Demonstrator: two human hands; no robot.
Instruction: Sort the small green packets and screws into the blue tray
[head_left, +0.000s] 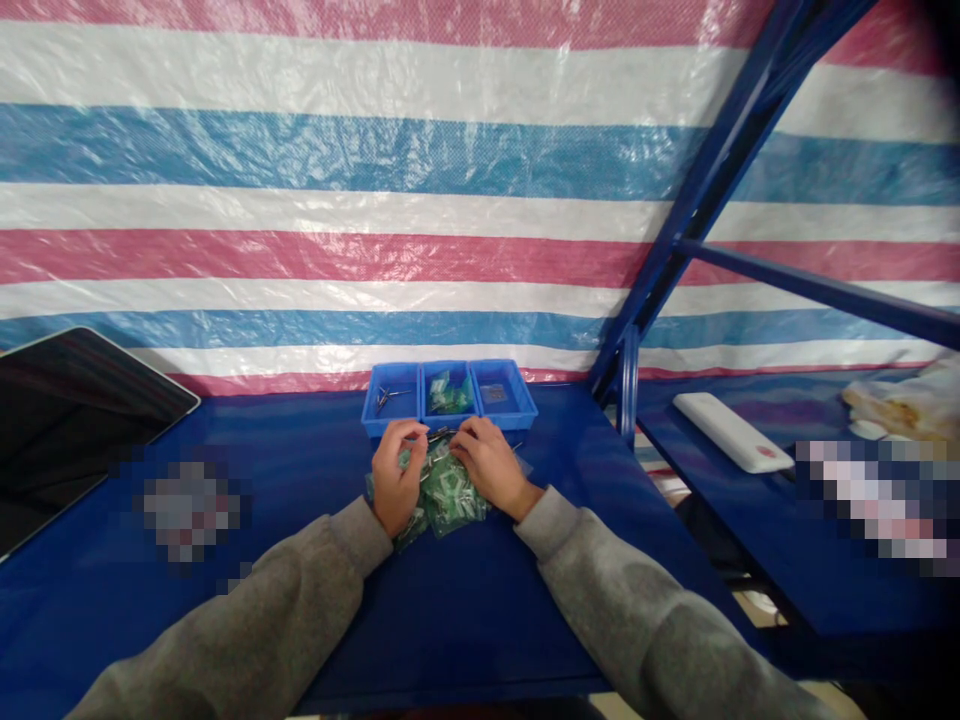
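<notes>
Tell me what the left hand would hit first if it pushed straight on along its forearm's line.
Most likely the front wall of the blue divided tray, just beyond the left hand; the gap is hard to judge from this view, and the hand might clear the rim.

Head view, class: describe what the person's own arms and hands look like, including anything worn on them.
Both arms wear long, plain grey sleeves: the left sleeve and the right sleeve end in matching grey cuffs. The left hand and right hand are ungloved. No cables or printed markings show on the sleeves.
</notes>
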